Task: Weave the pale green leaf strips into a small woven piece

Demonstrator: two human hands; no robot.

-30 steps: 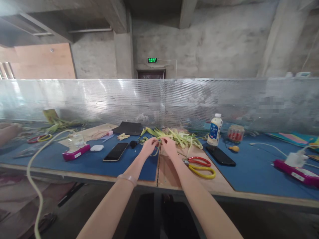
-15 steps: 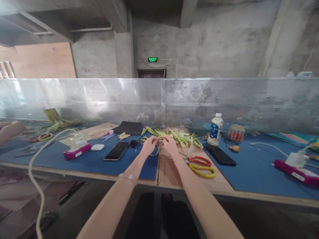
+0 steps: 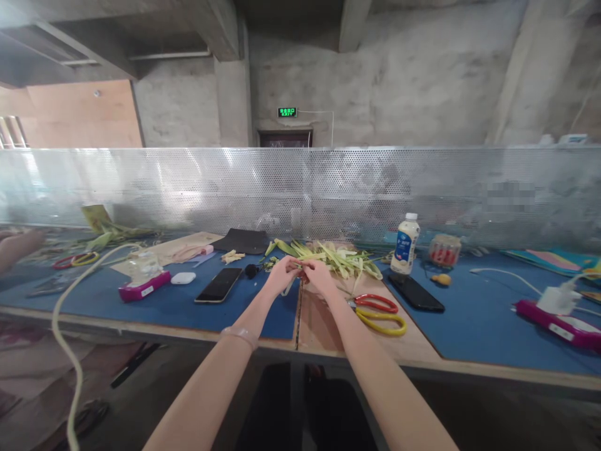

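Observation:
My left hand [image 3: 283, 273] and my right hand [image 3: 316, 274] meet over the seam between a blue mat and a bare board, fingers pinched together. A thin pale green leaf strip [image 3: 287, 289] hangs below my left fingers; its upper part is hidden at the fingertips, where both hands work on it. Just behind them lies a loose heap of pale green leaf strips [image 3: 350, 260], which look like husk. Scissors [image 3: 379, 313] with one red and one yellow handle rest right of my right forearm, their blades mostly hidden.
Left of my hands are a phone [image 3: 218, 285], a white earbud case [image 3: 183, 278] and a purple power strip [image 3: 144, 287]. On the right stand a bottle [image 3: 405, 245] and a jar [image 3: 444, 252], with a black phone [image 3: 416, 294] nearby. A co-worker's hand [image 3: 19, 247] shows far left.
My fingertips have drawn together from a small gap, and the hanging strip has shifted under my left hand. The scissors have stayed put.

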